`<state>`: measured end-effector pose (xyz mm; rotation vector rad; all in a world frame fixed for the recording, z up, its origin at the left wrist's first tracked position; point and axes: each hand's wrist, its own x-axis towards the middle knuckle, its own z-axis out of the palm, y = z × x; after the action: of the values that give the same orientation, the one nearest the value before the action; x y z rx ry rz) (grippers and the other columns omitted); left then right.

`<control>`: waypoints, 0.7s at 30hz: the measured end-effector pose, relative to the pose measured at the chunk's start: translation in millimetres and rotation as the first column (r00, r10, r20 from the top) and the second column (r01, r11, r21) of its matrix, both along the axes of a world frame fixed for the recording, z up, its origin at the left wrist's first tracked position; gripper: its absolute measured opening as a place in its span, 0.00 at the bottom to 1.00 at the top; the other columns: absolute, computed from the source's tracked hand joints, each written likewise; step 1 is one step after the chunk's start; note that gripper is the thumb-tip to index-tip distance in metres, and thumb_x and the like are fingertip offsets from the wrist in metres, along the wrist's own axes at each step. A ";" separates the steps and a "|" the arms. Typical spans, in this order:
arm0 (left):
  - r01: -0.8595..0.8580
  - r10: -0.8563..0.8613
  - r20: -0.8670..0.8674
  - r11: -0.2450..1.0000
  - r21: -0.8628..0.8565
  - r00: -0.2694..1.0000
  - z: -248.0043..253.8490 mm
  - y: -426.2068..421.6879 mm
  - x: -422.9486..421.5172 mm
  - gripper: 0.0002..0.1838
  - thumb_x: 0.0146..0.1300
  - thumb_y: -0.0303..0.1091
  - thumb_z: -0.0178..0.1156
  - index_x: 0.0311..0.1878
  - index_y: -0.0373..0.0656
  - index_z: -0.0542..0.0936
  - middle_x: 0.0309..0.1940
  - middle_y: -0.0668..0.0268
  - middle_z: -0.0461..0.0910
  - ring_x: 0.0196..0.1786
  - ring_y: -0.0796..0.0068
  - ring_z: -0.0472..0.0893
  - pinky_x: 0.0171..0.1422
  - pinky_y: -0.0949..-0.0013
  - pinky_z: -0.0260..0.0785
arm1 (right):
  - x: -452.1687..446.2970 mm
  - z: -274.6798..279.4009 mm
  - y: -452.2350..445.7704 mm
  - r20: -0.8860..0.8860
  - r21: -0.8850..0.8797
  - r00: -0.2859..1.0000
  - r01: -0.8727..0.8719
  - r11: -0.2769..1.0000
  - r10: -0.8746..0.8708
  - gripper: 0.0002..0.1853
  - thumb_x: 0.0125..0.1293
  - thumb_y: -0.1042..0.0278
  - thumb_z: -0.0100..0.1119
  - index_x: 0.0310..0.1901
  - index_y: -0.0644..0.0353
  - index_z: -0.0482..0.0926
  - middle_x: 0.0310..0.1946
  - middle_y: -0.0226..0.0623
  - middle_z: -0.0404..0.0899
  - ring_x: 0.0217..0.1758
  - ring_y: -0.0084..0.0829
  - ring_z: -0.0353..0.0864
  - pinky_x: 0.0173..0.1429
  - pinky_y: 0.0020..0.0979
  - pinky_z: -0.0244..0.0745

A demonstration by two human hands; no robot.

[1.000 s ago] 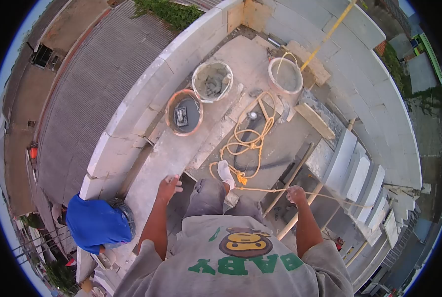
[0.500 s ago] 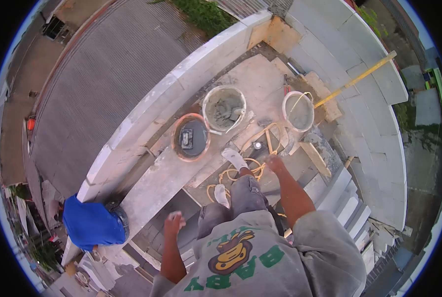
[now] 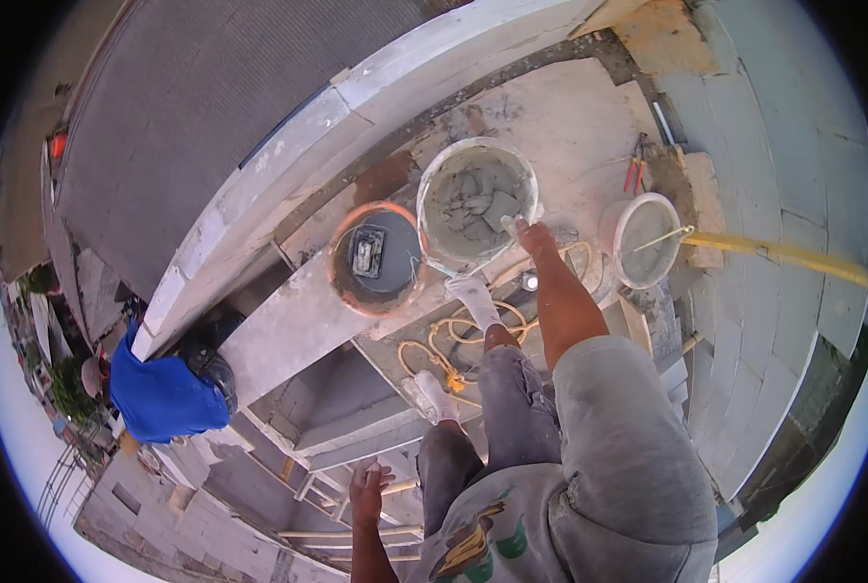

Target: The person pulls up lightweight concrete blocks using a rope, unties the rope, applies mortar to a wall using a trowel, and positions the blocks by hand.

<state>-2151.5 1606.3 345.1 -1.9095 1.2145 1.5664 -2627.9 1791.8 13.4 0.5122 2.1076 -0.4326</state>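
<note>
My right hand (image 3: 534, 238) reaches down to the rim of a white bucket (image 3: 432, 243) of grey mortar (image 3: 468, 194). Its fingers are closed at the pale handle of a trowel (image 3: 502, 209), whose blade lies on the mortar. Low at the left, my left hand (image 3: 367, 491) hangs away from everything, fingers apart and holding nothing. Beside the mortar bucket stands an orange-rimmed bucket (image 3: 333, 267) of grey liquid, with a dark rectangular tool (image 3: 367, 251) in it.
A small pail (image 3: 620, 262) of cloudy water stands right, by a yellow bar (image 3: 774, 249). Red-handled pliers (image 3: 635, 175) lie behind. Yellow rope (image 3: 443, 360) coils around my feet. Left of the plank (image 3: 273, 335) is an opening; a person in blue (image 3: 167, 394) is beyond.
My right hand has moved forward to the trowel at the mortar bucket and closed there. The view has shifted nearer to the buckets. My left hand stays low.
</note>
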 end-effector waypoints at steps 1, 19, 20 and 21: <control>0.006 -0.006 -0.006 1.000 0.003 1.000 -0.3 1.1 -13.2 0.20 0.68 0.44 0.54 0.57 0.41 0.72 0.41 0.57 0.81 0.40 0.68 0.82 0.49 0.65 0.72 | -4.9 3.6 -12.1 0.112 -0.013 0.992 0.057 0.998 -0.056 0.31 0.65 0.42 0.50 0.51 0.69 0.72 0.49 0.56 0.77 0.49 0.49 0.80 0.53 0.44 0.75; -0.103 0.106 0.027 0.991 -0.081 0.994 -8.5 11.2 -17.9 0.22 0.67 0.48 0.54 0.52 0.39 0.75 0.39 0.61 0.82 0.39 0.72 0.82 0.44 0.70 0.70 | -9.0 151.6 -29.8 0.198 -0.341 0.977 -0.007 0.940 0.079 0.18 0.60 0.56 0.54 0.29 0.68 0.75 0.18 0.42 0.75 0.15 0.35 0.74 0.19 0.37 0.70; -0.115 0.115 -0.001 0.990 -0.078 0.993 -9.0 14.9 -18.8 0.22 0.67 0.49 0.55 0.51 0.40 0.75 0.39 0.61 0.82 0.39 0.72 0.82 0.45 0.69 0.70 | -6.3 167.3 -20.9 0.206 -0.377 0.976 0.013 0.926 0.070 0.19 0.60 0.56 0.54 0.28 0.68 0.75 0.18 0.44 0.75 0.15 0.35 0.75 0.18 0.38 0.70; -0.125 0.123 -0.033 0.989 -0.081 0.992 -8.7 17.1 -21.8 0.22 0.66 0.51 0.56 0.49 0.41 0.75 0.40 0.61 0.81 0.40 0.71 0.82 0.47 0.68 0.70 | -5.4 179.9 -16.3 0.212 -0.417 0.975 0.035 0.908 0.060 0.19 0.60 0.55 0.54 0.26 0.68 0.75 0.18 0.46 0.75 0.16 0.35 0.76 0.18 0.39 0.69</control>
<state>-2173.3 1623.4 336.3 -2.0586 1.2109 1.6336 -2633.3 1775.5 193.3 0.2780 1.7354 -0.7640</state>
